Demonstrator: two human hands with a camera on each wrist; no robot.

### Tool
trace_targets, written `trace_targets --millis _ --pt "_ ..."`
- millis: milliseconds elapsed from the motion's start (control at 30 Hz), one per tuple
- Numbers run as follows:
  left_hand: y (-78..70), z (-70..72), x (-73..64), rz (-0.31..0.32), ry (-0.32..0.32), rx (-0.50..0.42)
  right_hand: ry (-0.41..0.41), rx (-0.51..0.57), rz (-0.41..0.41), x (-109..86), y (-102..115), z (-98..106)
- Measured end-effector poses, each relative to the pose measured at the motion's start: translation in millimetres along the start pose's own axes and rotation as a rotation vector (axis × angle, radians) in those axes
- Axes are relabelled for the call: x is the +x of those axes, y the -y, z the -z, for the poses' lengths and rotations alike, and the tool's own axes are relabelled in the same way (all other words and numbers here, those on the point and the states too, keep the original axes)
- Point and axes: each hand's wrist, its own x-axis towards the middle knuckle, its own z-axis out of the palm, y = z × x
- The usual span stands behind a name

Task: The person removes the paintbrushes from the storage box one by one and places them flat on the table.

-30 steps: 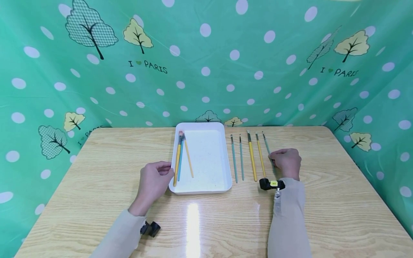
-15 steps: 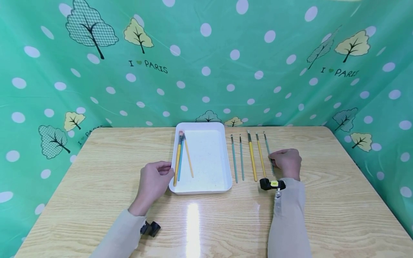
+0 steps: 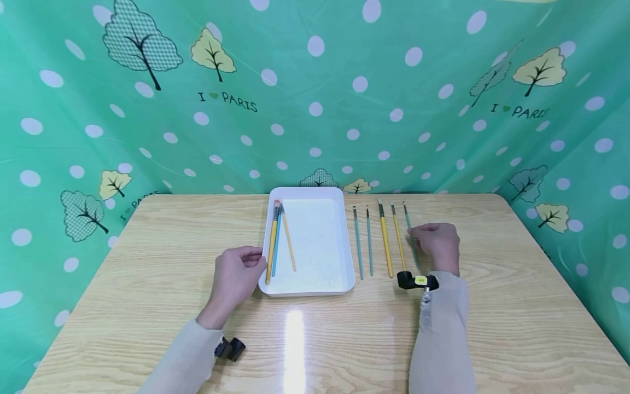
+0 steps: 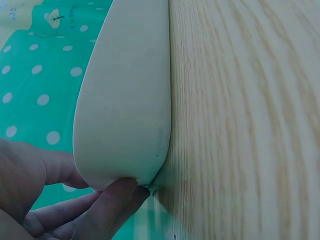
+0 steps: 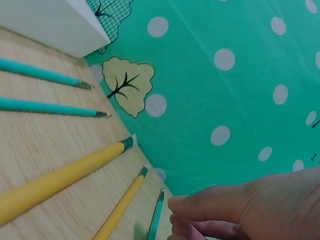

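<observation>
My left hand (image 3: 238, 278) holds the left side of a white tray (image 3: 348, 268) near its front corner. In the left wrist view its fingers (image 4: 112, 202) bend around the tray's wall (image 4: 125, 95). Inside the tray lie a thick yellow paintbrush (image 3: 271, 243), a blue paintbrush (image 3: 277, 241) and a thin yellow paintbrush (image 3: 289, 241). On the right, my right hand (image 3: 438, 245) hovers at the rightmost teal paintbrush (image 3: 408, 218). The right wrist view shows that teal paintbrush (image 5: 156, 215) lying just beside the fingertips (image 5: 177, 204), not gripped between them.
Left of my right hand, more paintbrushes lie side by side: a thin yellow one (image 3: 398, 238), a thick yellow one (image 3: 385, 241) and two teal ones, the nearer to the tray (image 3: 357, 241) and its neighbour (image 3: 369, 241). A green polka-dot cloth (image 3: 315, 120) hangs behind the wooden table (image 3: 172, 235).
The rightmost teal paintbrush has turned a little, closer in line with the others. My right hand has shifted slightly away from me and let go of it. My left hand stays at the tray.
</observation>
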Motion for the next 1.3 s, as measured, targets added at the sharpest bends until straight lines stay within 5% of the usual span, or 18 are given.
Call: trace_targets --millis 467,1300 --pt "0.6 0.9 0.7 0.007 0.001 0.013 0.199 0.173 0.066 -7.6 20 -10" --pt "0.5 0.3 0.8 0.008 0.004 0.015 0.357 0.254 0.172 -31.7 59 -52"
